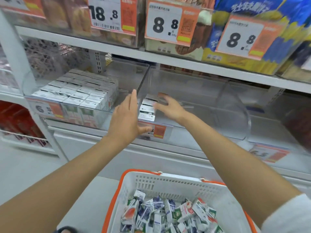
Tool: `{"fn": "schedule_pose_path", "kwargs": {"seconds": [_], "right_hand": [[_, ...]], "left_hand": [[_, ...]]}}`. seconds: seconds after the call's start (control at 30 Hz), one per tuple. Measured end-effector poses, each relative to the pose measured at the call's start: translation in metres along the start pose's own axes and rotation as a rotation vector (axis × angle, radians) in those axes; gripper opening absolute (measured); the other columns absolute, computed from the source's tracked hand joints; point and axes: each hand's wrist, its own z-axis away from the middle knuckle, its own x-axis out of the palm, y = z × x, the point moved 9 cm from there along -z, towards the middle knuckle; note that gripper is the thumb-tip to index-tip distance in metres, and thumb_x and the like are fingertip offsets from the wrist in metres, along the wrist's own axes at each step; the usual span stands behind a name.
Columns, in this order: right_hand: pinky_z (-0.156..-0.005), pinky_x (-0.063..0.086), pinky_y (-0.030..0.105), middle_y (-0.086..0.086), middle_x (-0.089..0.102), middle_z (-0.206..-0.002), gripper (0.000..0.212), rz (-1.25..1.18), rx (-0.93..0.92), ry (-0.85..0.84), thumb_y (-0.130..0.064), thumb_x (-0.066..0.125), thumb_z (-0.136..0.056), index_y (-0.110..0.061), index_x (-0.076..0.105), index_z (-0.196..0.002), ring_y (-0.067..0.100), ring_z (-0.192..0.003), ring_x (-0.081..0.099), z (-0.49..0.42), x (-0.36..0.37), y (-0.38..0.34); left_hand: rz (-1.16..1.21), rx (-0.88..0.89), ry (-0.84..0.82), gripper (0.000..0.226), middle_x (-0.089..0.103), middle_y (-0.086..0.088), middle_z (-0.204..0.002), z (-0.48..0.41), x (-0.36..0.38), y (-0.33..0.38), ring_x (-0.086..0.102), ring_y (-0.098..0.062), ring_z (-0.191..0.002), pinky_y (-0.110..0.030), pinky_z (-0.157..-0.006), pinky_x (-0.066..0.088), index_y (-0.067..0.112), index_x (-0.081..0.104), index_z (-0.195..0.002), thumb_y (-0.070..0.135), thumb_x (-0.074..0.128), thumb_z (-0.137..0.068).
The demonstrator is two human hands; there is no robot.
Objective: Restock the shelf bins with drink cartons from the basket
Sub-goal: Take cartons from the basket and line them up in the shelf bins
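Clear left bin [131, 76] at 9 o'clock is mostly packed with upright cartons [75, 93]; middle bin [193, 91] has one short row [148, 108] along its left wall. White basket [168, 180] at 6 o'clock, loose cartons [168, 214] jumbled inside.

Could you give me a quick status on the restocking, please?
Left hand open at the bin divider. Right hand in middle bin beside a short carton row, grip blurred. Basket holds plenty more. Nothing blocking.

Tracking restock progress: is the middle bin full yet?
No, the middle bin holds just one short row of cartons against its left wall.
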Motion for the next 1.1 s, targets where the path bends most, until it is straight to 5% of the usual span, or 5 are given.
{"fn": "schedule_pose_path", "kwargs": {"seconds": [0.23, 0.6, 0.87, 1.0, 1.1], "right_hand": [[-0.071, 0.042, 0.021, -0.004, 0.062, -0.084, 0.015, 0.227, -0.323, 0.455, -0.013, 0.062, -0.078, -0.018, 0.069, -0.091, 0.012, -0.070, 0.054, 0.140, -0.035, -0.006], [-0.106, 0.037, 0.030, 0.007, 0.032, -0.156, 0.062, 0.299, 0.466, -0.589, -0.029, 0.060, -0.095, -0.012, 0.034, -0.149, 0.025, -0.137, 0.040, 0.278, 0.161, 0.292], [-0.097, 0.046, 0.033, 0.015, 0.053, -0.134, 0.045, 0.357, 0.452, -0.556, -0.015, 0.064, -0.092, -0.011, 0.048, -0.134, 0.029, -0.120, 0.053, 0.282, 0.208, 0.337], [-0.060, 0.041, 0.029, -0.001, 0.047, -0.076, 0.024, 0.081, 0.385, -0.392, -0.014, 0.064, -0.092, -0.020, 0.049, -0.110, 0.014, -0.064, 0.048, 0.259, 0.183, 0.298], [-0.073, 0.051, 0.025, -0.002, 0.059, -0.089, 0.038, -0.310, 0.397, -0.422, -0.024, 0.071, -0.087, -0.022, 0.050, -0.118, 0.013, -0.079, 0.062, 0.249, 0.175, 0.264]], "left_hand": [[0.031, -0.035, 0.084, 0.063, 0.052, -0.011, -0.114, 0.077, 0.011, 0.042, 0.049, -0.033, -0.104, -0.042, -0.083, 0.042, 0.013, 0.049, -0.121, 0.025, 0.080, -0.067], [0.336, -0.281, -0.809, 0.046, 0.056, -0.009, -0.112, 0.258, 0.200, -0.015, 0.053, -0.020, -0.087, -0.030, -0.075, 0.042, 0.011, 0.052, -0.118, 0.026, 0.076, -0.081], [0.424, -0.482, -0.902, 0.047, 0.053, -0.003, -0.126, 0.289, 0.236, -0.037, 0.057, -0.019, -0.102, -0.028, -0.081, 0.043, 0.015, 0.053, -0.124, 0.028, 0.073, -0.084], [0.558, -0.598, -0.905, 0.056, 0.051, -0.004, -0.127, 0.290, 0.245, -0.028, 0.055, -0.019, -0.108, -0.034, -0.093, 0.048, 0.014, 0.049, -0.129, 0.030, 0.076, -0.082], [0.737, -0.719, -1.044, 0.061, 0.057, 0.003, -0.127, 0.303, 0.257, -0.009, 0.058, -0.019, -0.114, -0.038, -0.096, 0.050, 0.021, 0.049, -0.132, 0.036, 0.077, -0.080]]}}
